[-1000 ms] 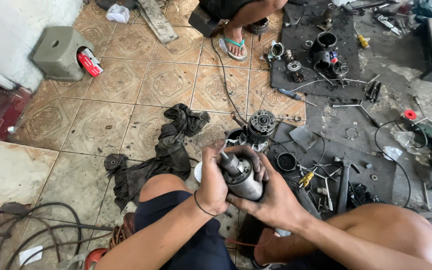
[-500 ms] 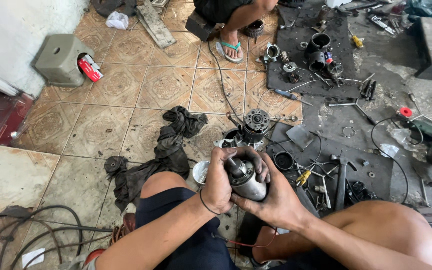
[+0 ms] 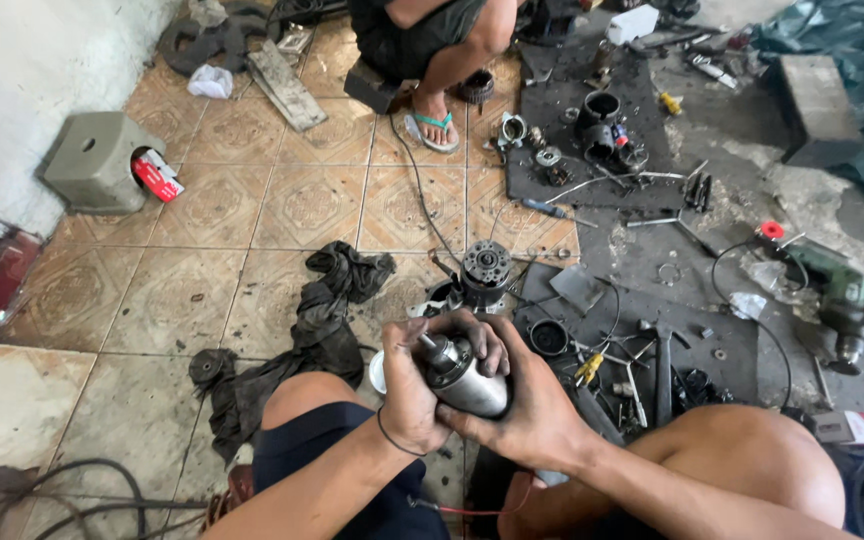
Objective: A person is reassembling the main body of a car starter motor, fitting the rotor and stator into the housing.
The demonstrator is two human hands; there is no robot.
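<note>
Between the knees, both hands grip a metal motor cylinder (image 3: pixel 464 378). Left hand (image 3: pixel 407 395) wraps its side; right hand (image 3: pixel 527 405) cups it beneath.

A grey metal motor part (image 3: pixel 462 378) is gripped between the left hand (image 3: pixel 410 395) and the right hand (image 3: pixel 527 400) above the knees. A dark rag (image 3: pixel 312 335) lies left; a green drill (image 3: pixel 837 295) far right.

A greasy metal cylinder (image 3: pixel 462 378), grey and silvery with a narrower shaft end sticking out at its upper left, is lying tilted between the person's knees. It is sitting above the tiled floor, cupped from 2 sides.
</note>
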